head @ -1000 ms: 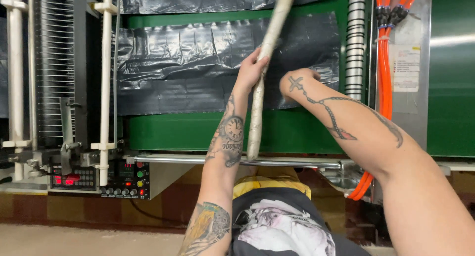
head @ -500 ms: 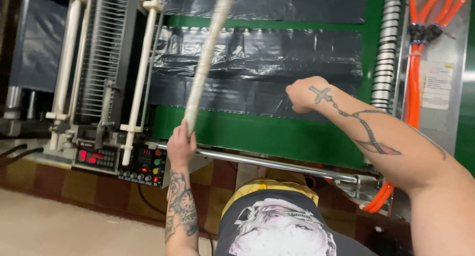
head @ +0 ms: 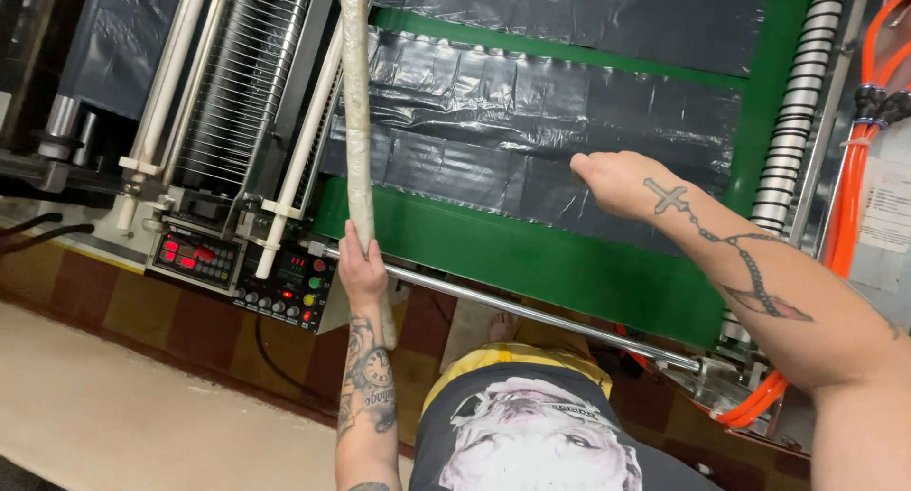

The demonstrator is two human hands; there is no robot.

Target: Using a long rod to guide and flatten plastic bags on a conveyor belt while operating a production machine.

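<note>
since a second ago we have swung the long pale tube (head: 356,121) away from the middle of the green machine bed (head: 531,254); it now stands near upright off the bed's left end. our left hand (head: 362,268) is wrapped tight round its lower part, the right hand having let go. we judge the tube is being carried clear of the bed, one-handed.

our right hand (head: 617,180) now reaches over the black plastic film (head: 531,140) on the bed, fingers loosely extended, holding nothing; contact with the film we cannot tell.

left of the bed: white rollers (head: 304,140) and a control panel with red displays (head: 242,268), close beside the tube. below the bed a steel bar (head: 550,315); at its right, orange hoses (head: 854,149).
</note>
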